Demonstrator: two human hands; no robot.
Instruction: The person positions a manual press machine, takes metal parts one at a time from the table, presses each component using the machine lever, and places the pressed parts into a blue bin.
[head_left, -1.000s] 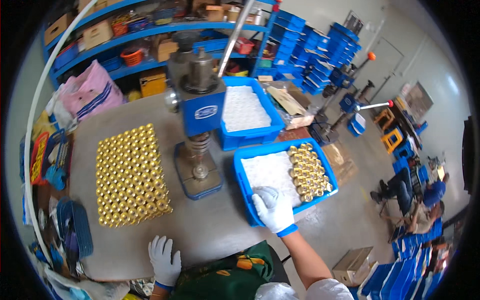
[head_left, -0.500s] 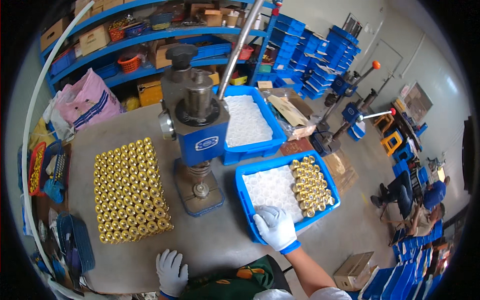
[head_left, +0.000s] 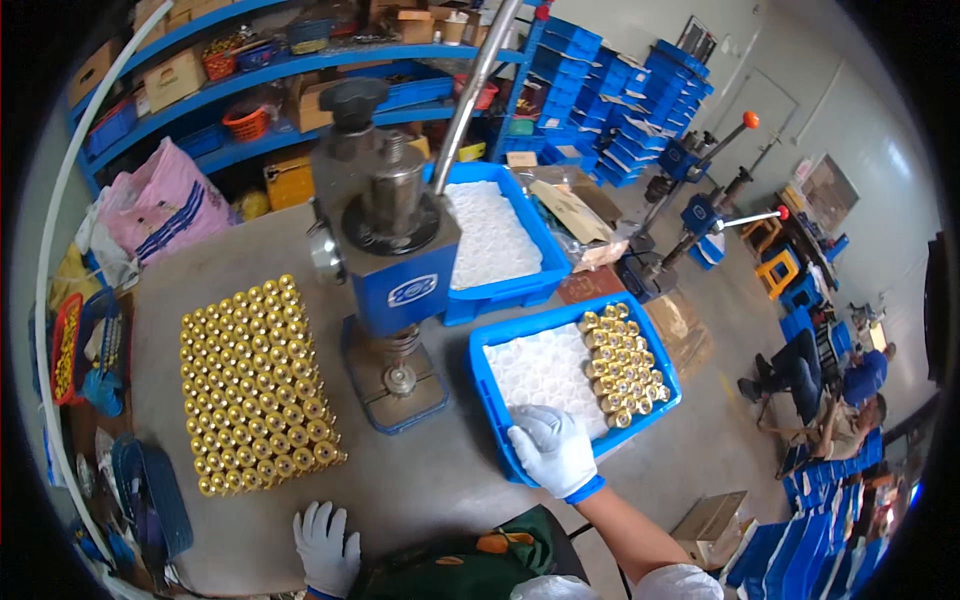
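Observation:
My right hand (head_left: pixel 552 452), in a white glove with a blue cuff, is closed at the near left corner of a blue plastic tray (head_left: pixel 486 412); its fingertips are partly hidden. White, cup-patterned padding (head_left: pixel 540 370) lines this tray, and several brass-coloured metal fittings (head_left: pixel 622 365) stand in rows along its right side. On the table's near edge lies my left hand (head_left: pixel 327 548), gloved in white, fingers spread and holding nothing. Beyond it, a large block of upright brass-coloured fittings (head_left: pixel 255 390) stands in tight rows. A blue bench press (head_left: pixel 400 285) rises between the block and the tray.
A second blue tray (head_left: pixel 515 295) with white padding sits behind the press. An open carton (head_left: pixel 590 215) stands beside it. Baskets (head_left: pixel 90 345) line the left edge, below a pink sack (head_left: pixel 170 205). More presses (head_left: pixel 705 215) and seated people (head_left: pixel 850 400) are at the right.
My left hand has shifted slightly left along the table edge, fingers still spread. My right hand stays at the tray's corner. The whole view has moved a little; the fittings keep their arrangement.

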